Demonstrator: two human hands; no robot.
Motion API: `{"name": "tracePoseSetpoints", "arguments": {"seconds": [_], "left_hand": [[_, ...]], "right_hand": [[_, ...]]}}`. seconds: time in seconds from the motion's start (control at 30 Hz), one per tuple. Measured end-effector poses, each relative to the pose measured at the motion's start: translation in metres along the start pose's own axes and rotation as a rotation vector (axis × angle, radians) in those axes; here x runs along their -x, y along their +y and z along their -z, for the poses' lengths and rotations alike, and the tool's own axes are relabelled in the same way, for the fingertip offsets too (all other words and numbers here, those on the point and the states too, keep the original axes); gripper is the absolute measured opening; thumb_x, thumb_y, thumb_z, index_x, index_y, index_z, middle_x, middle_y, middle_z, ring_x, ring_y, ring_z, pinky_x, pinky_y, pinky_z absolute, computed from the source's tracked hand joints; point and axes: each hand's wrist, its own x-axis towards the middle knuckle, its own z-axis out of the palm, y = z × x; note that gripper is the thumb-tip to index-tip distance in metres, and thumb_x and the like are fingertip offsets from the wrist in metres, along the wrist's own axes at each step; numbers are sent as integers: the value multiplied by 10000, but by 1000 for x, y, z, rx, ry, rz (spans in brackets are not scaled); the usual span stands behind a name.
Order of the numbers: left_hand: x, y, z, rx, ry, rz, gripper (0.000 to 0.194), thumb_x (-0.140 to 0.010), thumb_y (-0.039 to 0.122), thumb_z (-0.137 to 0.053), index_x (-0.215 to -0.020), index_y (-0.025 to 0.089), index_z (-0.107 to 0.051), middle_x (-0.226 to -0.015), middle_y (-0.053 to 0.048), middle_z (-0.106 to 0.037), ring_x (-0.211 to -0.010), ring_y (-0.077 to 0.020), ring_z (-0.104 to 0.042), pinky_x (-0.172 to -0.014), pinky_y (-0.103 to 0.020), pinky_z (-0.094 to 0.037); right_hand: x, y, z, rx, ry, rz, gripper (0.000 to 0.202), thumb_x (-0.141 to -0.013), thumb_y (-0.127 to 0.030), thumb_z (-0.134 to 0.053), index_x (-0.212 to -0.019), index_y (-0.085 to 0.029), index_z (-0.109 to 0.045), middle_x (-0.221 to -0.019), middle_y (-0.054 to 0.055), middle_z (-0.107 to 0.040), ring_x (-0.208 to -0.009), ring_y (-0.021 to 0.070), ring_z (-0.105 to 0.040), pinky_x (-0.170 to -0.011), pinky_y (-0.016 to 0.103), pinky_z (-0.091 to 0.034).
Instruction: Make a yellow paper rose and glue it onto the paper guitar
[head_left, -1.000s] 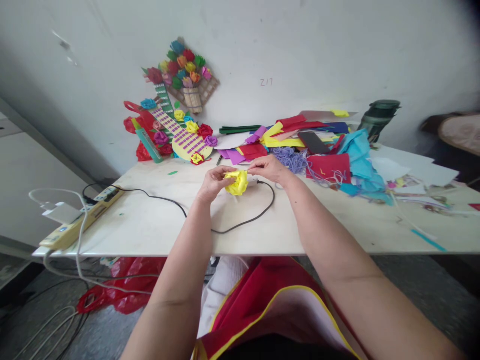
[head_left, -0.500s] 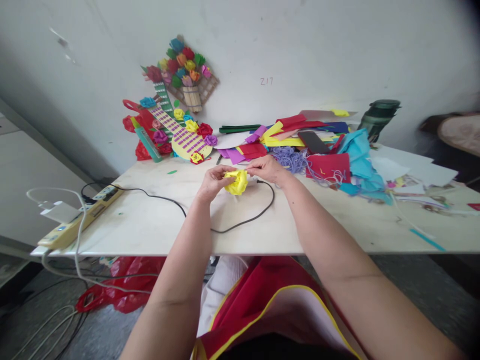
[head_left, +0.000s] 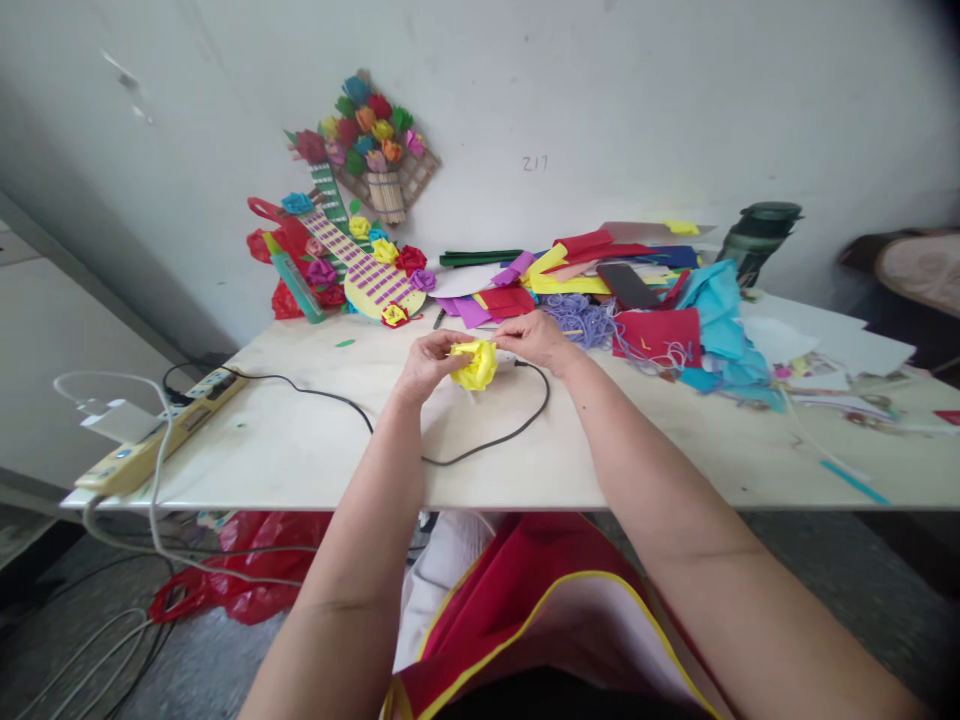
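Observation:
A yellow paper flower (head_left: 475,367) with ruffled petals is held above the table between my two hands. My left hand (head_left: 430,362) grips it from the left, thumb and fingers closed on its edge. On the other side, the fingertips of my right hand (head_left: 531,336) are pinched together at the flower's upper right edge; what exactly lies between them is too small to make out. Behind the flower, a pale device with a black cable (head_left: 541,405) plugged in is partly hidden on the table.
A guitar-shaped craft (head_left: 375,270) with paper flowers leans at the back left beside a green glue bottle (head_left: 296,282). Colored paper, a phone (head_left: 627,286), purple yarn (head_left: 577,318) and a dark bottle (head_left: 759,240) lie or stand along the back. A power strip (head_left: 161,435) sits left.
Almost nothing differs. Both hands keep their places around the yellow flower, and the whole view has shifted very slightly.

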Motion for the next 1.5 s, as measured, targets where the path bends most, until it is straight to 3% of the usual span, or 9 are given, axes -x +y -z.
{"name": "tracePoseSetpoints", "arguments": {"seconds": [0.13,0.3,0.73,1.17,1.5], "left_hand": [[0,1,-1,-4,1,-1,398,-507,300,-833,-849,136,-713,-767,-47,-716,-638,-161,-658,-612,-278,-542],[1,3,-2,-16,-2,8,395,-501,302,-837,-838,137,-714,-775,-50,-719,-651,-167,-659,-623,-285,-542],[2,4,-5,-34,11,1,366,-504,291,-837,-818,145,-718,-759,-43,-717,-634,-151,-644,-618,-275,-522],[2,5,-6,-34,61,-16,362,-477,307,-840,-773,145,-708,-753,-46,-720,-625,-151,-641,-617,-279,-531],[1,2,-3,-37,78,-24,368,-488,307,-830,-793,140,-710,-772,-55,-715,-667,-173,-656,-657,-307,-534]], "right_hand": [[-1,3,-4,-65,4,4,185,-746,-242,-650,-861,-194,-787,-779,39,-752,-707,165,-652,-627,248,-430],[-3,8,-7,-120,-10,77,163,-722,-180,-624,-774,-160,-778,-720,41,-733,-675,154,-636,-614,239,-418],[-2,1,-6,1,61,1,197,-716,-305,-657,-638,-137,-726,-547,1,-606,-595,121,-524,-552,240,-307],[-6,13,-14,-170,73,10,35,-654,-184,-666,-643,-151,-667,-666,19,-670,-646,137,-575,-604,242,-387],[-1,12,-4,-103,-8,16,224,-746,-342,-635,-667,-144,-705,-630,17,-657,-637,130,-557,-598,237,-362]]}}
